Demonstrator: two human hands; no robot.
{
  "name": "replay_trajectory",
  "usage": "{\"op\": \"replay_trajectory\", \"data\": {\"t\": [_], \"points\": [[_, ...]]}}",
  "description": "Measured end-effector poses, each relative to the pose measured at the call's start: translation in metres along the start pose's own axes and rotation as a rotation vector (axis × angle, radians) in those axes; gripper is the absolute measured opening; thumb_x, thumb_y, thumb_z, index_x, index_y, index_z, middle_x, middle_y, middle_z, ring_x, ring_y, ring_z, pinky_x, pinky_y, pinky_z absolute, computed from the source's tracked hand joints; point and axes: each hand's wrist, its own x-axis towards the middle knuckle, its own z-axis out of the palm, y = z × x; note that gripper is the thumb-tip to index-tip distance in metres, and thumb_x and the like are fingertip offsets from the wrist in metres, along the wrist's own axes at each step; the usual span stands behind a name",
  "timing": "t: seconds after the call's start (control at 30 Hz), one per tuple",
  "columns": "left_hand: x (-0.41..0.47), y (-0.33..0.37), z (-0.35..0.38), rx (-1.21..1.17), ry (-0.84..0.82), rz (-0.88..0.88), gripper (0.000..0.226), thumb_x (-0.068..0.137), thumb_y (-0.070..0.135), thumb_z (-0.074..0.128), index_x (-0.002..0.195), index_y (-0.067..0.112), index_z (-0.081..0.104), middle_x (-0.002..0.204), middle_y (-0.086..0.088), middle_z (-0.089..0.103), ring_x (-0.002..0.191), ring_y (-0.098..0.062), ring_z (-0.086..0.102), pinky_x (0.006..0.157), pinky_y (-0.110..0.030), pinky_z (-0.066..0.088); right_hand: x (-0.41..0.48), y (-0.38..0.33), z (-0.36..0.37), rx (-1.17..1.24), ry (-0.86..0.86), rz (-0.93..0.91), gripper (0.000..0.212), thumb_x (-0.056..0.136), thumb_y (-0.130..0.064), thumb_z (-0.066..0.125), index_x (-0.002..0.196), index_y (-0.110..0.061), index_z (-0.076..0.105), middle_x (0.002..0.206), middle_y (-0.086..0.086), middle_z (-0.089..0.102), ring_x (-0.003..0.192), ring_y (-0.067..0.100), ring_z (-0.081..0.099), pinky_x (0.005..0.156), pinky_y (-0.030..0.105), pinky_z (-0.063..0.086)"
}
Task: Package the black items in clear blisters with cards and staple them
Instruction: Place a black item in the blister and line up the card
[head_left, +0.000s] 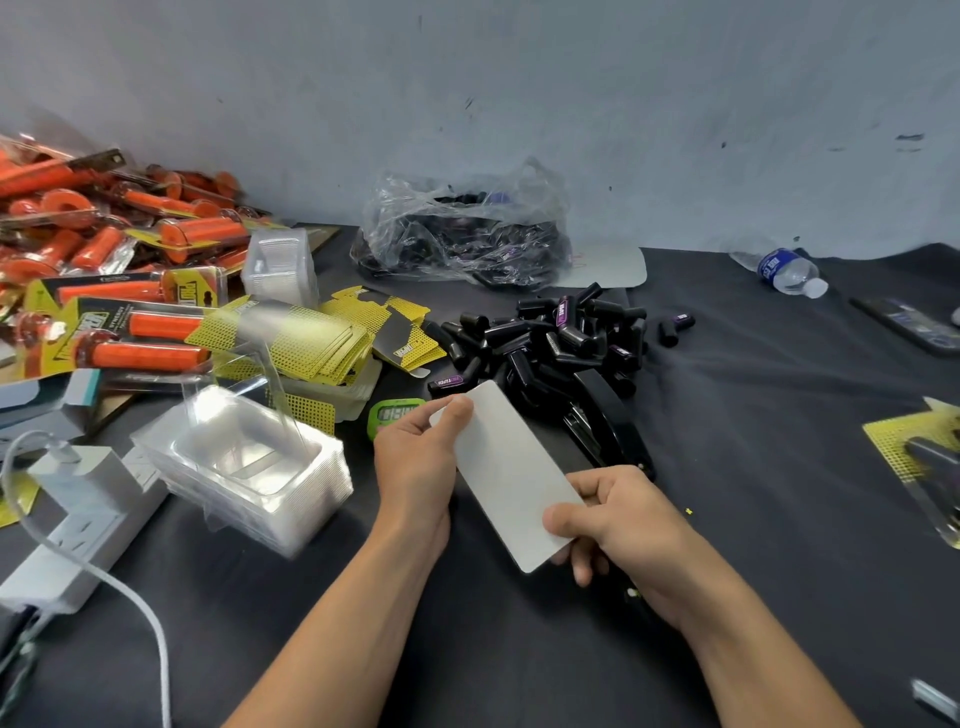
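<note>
Head view: left hand (415, 457) and right hand (618, 525) each pinch card (511, 473) ends; grip narrow. Likely light, thin, bendable; hold edges.

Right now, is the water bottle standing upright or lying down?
Lying down: the bottle rests on its side, its cap pointing right.

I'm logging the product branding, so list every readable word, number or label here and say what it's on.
"SYNERGY", likely, faint: orange-grip package.
Yellow cards: logo blurred, unreadable.
Black items: purple labels too small to read.
Water bottle: label blurred.
Green timer: digits blurred, partly behind left hand.
White card: blank.
</note>
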Motion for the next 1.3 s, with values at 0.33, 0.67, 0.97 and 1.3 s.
{"op": "replay_trajectory", "data": {"t": [0.33,0.67,0.97,1.3], "points": [[-0.021,-0.004,0.014,-0.027,-0.496,-0.176,0.071,0.067,0.045,0.082,0.132,0.034,0.056,0.118,0.002,0.073,0.106,-0.016,0.072,0.078,-0.035,0.061,0.002,0.009,0.026,-0.744,0.577,-0.667,0.026,0.078,-0.015,0.072,0.067,-0.021,0.05,0.054,-0.002,0.051,0.054,0.022,0.046,0.052,0.03,0.038],[-0.011,0.01,-0.001,-0.607,-0.489,-0.42,0.048,0.084,0.0,0.045,0.127,-0.003,0.065,0.099,-0.015,0.066,0.09,-0.027,0.069,0.088,-0.044,0.061,0.0,0.006,0.03,-0.348,0.473,-0.411,0.043,0.067,-0.063,0.079,0.075,-0.026,0.059,0.085,-0.01,0.064,0.077,0.009,0.062,0.065,0.015,0.046],[-0.012,0.008,-0.004,-0.59,-0.753,-0.321,0.057,0.071,-0.005,0.047,0.121,0.002,0.073,0.122,-0.017,0.071,0.118,-0.032,0.068,0.099,-0.047,0.057,0.004,0.006,0.033,0.213,0.098,-0.105,0.009,0.096,0.004,0.063,0.088,0.0,0.063,0.059,0.009,0.064,0.039,0.013,0.05,0.036,0.021,0.033],[-0.001,0.019,-0.013,-0.434,-0.374,-0.23,0.024,0.077,0.026,0.078,0.096,0.011,0.08,0.104,-0.015,0.075,0.094,-0.03,0.073,0.099,-0.058,0.055,0.004,0.008,0.015,-0.241,0.441,-0.205,0.02,0.079,-0.008,0.078,0.068,-0.021,0.068,0.05,-0.001,0.063,0.043,0.006,0.05,0.046,0.021,0.04]]}}
